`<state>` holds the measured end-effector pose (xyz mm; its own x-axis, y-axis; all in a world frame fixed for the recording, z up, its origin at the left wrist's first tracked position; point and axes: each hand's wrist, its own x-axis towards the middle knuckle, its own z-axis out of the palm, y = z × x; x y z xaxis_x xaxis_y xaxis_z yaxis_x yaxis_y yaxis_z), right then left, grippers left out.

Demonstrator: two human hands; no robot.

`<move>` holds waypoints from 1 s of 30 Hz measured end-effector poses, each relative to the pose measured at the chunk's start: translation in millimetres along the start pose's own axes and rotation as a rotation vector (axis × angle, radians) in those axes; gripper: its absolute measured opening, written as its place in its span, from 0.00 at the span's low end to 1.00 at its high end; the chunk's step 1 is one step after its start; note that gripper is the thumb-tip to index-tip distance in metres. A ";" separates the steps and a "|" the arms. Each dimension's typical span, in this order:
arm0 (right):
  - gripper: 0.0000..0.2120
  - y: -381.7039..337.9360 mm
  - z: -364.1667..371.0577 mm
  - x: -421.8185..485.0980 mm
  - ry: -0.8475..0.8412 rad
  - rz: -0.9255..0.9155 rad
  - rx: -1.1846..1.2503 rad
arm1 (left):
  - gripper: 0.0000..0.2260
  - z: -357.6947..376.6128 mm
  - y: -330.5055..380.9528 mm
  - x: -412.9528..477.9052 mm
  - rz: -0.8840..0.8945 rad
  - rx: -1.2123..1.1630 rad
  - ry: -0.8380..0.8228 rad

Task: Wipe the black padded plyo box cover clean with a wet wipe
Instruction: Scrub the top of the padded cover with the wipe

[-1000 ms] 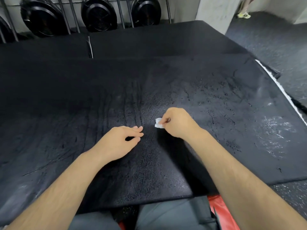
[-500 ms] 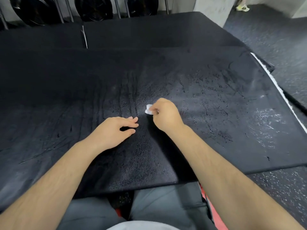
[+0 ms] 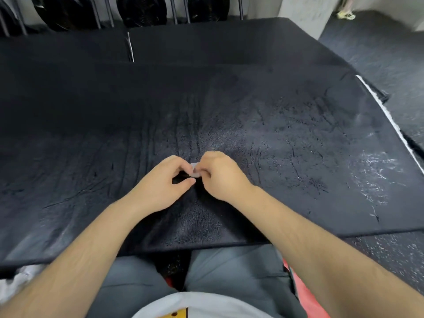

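- Plyo box cover (image 3: 298,143): black, padded, cracked; fills the view from 9 to 3 o'clock.
- Wet wipe (image 3: 194,170): small white wad near the cover's middle, between both hands.
- Right hand (image 3: 221,177): at the wipe's 3 o'clock side, fingers curled, pinching it.
- Left hand (image 3: 160,187): at its 9 o'clock side, forefinger and thumb curled onto the wipe.
- White scuffs (image 3: 376,173): at 3 o'clock.
- Weight plates (image 3: 142,10): at 12 o'clock.

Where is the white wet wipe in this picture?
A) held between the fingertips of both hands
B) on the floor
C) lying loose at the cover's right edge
A: the wet wipe is a small white scrap where the fingertips of the left hand and right hand meet, over the black cover.
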<state>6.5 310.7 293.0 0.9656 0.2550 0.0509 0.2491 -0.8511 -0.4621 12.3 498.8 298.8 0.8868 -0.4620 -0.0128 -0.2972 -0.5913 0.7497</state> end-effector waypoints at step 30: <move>0.15 -59.5 20.9 -106.1 -0.017 -0.172 0.118 | 0.22 -11.5 -12.0 -67.2 0.042 0.079 -0.241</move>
<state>-112.4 343.9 296.7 0.9079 0.4007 0.1236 0.3989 -0.7347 -0.5488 -39.7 544.5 298.2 0.7659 -0.6260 -0.1468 -0.3677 -0.6137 0.6987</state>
